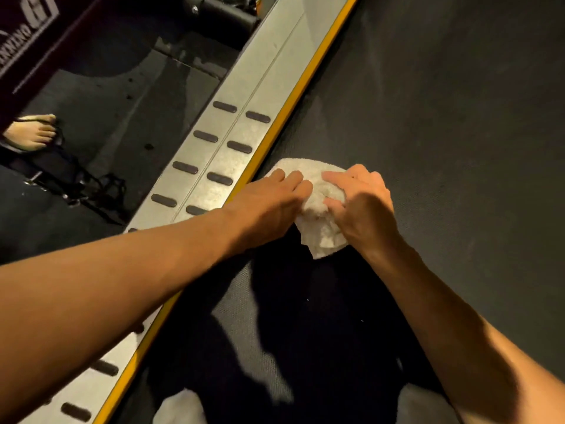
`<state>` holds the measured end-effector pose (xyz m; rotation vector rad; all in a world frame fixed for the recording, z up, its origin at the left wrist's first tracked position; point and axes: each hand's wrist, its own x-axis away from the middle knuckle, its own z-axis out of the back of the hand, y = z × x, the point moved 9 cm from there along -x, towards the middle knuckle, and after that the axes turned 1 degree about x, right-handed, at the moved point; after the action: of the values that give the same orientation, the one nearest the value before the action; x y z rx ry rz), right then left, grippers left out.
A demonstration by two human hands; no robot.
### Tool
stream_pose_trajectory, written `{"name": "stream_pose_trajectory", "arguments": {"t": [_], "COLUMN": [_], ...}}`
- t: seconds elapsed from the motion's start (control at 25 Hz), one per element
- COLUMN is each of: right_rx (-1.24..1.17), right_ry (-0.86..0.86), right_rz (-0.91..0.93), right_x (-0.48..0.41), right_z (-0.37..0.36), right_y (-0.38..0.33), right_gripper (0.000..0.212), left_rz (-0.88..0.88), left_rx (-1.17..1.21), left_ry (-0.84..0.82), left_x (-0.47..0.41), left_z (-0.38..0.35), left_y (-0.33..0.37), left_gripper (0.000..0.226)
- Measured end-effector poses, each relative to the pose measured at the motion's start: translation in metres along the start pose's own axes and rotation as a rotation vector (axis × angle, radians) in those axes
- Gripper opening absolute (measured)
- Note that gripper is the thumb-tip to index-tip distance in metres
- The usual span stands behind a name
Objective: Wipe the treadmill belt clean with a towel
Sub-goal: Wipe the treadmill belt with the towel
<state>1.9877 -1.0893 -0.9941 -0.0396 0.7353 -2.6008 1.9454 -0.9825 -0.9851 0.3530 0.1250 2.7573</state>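
The towel (321,237) lay on the treadmill belt (428,148), just beside the yellow strip (293,102). The left hand (269,203) pressed it flat-fingered; the right hand (363,206) gripped its bunched middle, fingers curled.

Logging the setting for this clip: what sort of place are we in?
Most likely a gym. A white towel lies on a dark treadmill belt, bordered by a yellow strip and a grey side rail with rubber grip pads; dark rubber-like flooring runs beside the machine.
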Motion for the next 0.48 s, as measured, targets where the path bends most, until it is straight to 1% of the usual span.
{"name": "stream_pose_trajectory", "arguments": {"t": [0.08, 0.16, 0.24, 0.32, 0.4, 0.48], "right_rx": [0.030, 0.079, 0.054, -0.014, 0.003, 0.104], "right_ry": [0.039, 0.017, -0.039, -0.105, -0.107, -0.087], "right_rz": [0.012, -0.003, 0.013, 0.024, -0.007, -0.071], "right_x": [-0.018, -0.019, -0.006, 0.008, 0.008, 0.001], "right_z": [-0.010, -0.022, -0.026, -0.022, -0.016, -0.017], "right_y": [-0.022, -0.040, -0.040, -0.035, -0.029, -0.032], "right_gripper": [0.031, 0.028, 0.028, 0.038, 0.033, 0.027], "left_rz": [0.053, 0.062, 0.086, 0.037, -0.019, 0.035], "left_rx": [-0.026, -0.077, 0.048, 0.194, 0.202, 0.232], "left_ry": [0.064, 0.103, 0.092, 0.113, 0.158, 0.170], "left_x": [-0.007, -0.009, -0.006, 0.006, 0.012, 0.003], "left_z": [0.011, 0.018, 0.013, 0.007, -0.001, -0.006], "left_y": [-0.020, -0.040, -0.042, -0.026, -0.017, -0.029], "left_gripper": [0.022, 0.024, 0.024, 0.025, 0.029, 0.024]}}
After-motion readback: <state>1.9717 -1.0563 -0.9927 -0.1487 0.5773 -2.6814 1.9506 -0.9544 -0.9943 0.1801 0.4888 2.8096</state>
